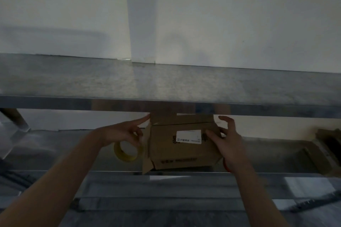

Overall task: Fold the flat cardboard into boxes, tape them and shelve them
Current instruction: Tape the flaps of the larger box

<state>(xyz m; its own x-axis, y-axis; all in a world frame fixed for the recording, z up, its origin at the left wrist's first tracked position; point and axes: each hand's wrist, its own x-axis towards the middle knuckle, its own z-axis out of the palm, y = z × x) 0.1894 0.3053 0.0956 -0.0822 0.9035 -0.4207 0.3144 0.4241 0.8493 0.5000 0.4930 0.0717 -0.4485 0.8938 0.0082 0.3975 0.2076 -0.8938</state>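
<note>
"Two hands show on my feed, one on either side of the cardboard box (182, 151)," I tell the desk.

"Where does the box sit?"

"On the lower metal shelf (73, 145), near its front edge. The white label (188, 136) faces me, and a side flap (146, 153) stands open on the box's left."

"Fingers?"

"I see the left hand (120, 132) left of the box, its lower fingers curled through a yellow tape roll (125, 154). Its forefinger is straight and reaches to the box's upper left corner. The right hand (227, 140) is at the box's right end. Its thumb lies on the front face just right of the label, and the other fingers are spread apart by the top right corner. I cannot tell whether those touch cardboard."

"And around it?"

"An upper metal shelf (166, 81) runs above the box, its front lip just over the box's top. Behind that shelf is a plain white wall (221, 14). Well to the right of the box lies more brown cardboard (328, 140), too dark for me to read. A red band (225, 166) circles the right wrist."
</note>
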